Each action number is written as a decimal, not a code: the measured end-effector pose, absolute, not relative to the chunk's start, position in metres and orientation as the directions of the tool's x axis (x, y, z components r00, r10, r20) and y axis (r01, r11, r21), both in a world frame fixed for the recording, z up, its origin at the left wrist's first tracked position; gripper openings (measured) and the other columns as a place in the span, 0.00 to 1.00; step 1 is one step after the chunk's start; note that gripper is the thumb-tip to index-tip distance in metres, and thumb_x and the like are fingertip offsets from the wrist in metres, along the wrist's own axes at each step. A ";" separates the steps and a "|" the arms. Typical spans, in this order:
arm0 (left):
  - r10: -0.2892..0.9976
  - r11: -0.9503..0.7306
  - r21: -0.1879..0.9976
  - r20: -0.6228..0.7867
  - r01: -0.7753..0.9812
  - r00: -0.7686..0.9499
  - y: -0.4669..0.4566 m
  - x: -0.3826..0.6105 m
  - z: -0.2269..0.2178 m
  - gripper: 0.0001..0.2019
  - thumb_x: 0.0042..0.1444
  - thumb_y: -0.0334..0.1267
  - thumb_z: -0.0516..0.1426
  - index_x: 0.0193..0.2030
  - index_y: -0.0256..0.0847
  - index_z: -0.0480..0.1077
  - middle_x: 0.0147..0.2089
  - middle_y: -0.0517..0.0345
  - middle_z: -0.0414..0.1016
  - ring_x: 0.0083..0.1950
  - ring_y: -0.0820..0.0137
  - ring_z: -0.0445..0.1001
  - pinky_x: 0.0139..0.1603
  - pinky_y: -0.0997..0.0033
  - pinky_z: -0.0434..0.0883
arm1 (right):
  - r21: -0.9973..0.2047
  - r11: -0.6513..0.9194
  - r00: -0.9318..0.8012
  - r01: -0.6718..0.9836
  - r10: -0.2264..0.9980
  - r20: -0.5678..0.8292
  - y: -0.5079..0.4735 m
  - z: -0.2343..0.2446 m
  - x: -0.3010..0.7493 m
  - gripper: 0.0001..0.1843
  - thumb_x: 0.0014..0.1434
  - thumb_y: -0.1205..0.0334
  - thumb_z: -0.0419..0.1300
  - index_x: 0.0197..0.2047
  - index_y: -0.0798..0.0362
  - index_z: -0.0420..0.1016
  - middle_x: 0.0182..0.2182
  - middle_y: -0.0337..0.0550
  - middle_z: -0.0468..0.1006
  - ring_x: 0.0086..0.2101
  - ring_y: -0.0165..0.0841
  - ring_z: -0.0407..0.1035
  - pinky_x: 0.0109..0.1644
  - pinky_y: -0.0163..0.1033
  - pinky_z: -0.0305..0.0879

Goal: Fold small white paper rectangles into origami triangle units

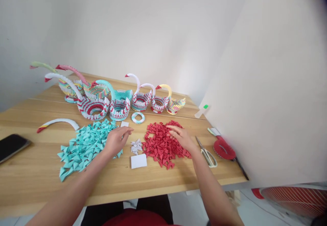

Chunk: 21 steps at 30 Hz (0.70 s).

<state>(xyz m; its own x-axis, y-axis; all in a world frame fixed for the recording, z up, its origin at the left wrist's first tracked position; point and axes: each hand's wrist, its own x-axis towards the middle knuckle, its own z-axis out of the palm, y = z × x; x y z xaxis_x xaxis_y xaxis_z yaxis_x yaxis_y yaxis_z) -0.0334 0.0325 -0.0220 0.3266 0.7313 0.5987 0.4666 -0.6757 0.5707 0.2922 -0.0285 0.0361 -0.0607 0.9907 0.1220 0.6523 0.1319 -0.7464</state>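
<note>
My left hand is over the right edge of a pile of turquoise folded paper triangles. Its fingers point right, loosely stretched, with the thumb below them; I see nothing held. Across from it, my right hand hovers at the top right of a heap of red folded paper triangles. Those fingers are slightly bent and apart, their tips close to the red pieces, and no piece shows between them. A small group of white paper triangles lies between the two piles, with a stack of white paper rectangles just below.
Several folded-paper swan baskets stand along the back. In front are a turquoise-and-white paper ring and a loose white swan neck. Scissors and a red round object lie right, a phone left. A wall borders the right.
</note>
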 end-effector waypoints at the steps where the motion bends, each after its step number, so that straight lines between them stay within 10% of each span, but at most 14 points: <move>1: 0.731 -0.676 0.570 0.599 0.466 0.326 0.032 -0.033 -0.022 0.13 0.60 0.32 0.48 0.41 0.39 0.74 0.33 0.58 0.78 0.36 0.69 0.76 0.38 0.72 0.68 | -0.687 0.171 -0.121 0.706 0.985 0.120 -0.024 0.037 0.292 0.17 0.63 0.54 0.54 0.53 0.48 0.73 0.43 0.43 0.81 0.41 0.36 0.74 0.48 0.41 0.66; 8: 0.732 -0.674 0.570 0.599 0.470 0.323 0.033 -0.034 -0.021 0.12 0.60 0.32 0.48 0.41 0.39 0.74 0.32 0.58 0.78 0.35 0.69 0.76 0.38 0.72 0.68 | -0.240 0.382 -0.327 0.893 0.914 0.238 0.041 0.029 0.279 0.14 0.64 0.65 0.53 0.48 0.53 0.77 0.49 0.49 0.78 0.49 0.39 0.69 0.56 0.44 0.61; 21: 0.719 -0.678 0.524 0.618 0.515 0.318 0.031 -0.033 -0.015 0.13 0.59 0.30 0.49 0.40 0.40 0.74 0.31 0.57 0.79 0.33 0.68 0.76 0.36 0.72 0.67 | -0.218 0.426 -0.401 0.878 0.903 0.152 0.093 0.001 0.260 0.06 0.54 0.71 0.60 0.32 0.54 0.79 0.32 0.48 0.81 0.34 0.38 0.73 0.42 0.40 0.66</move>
<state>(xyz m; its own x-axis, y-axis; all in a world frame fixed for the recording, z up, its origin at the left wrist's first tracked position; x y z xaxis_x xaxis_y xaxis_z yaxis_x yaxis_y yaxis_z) -0.0335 0.0310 -0.0152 0.3180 0.7191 0.6179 0.5155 -0.6781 0.5239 0.2599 0.0935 0.0014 -0.4011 0.9034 0.1516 0.8778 0.4264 -0.2183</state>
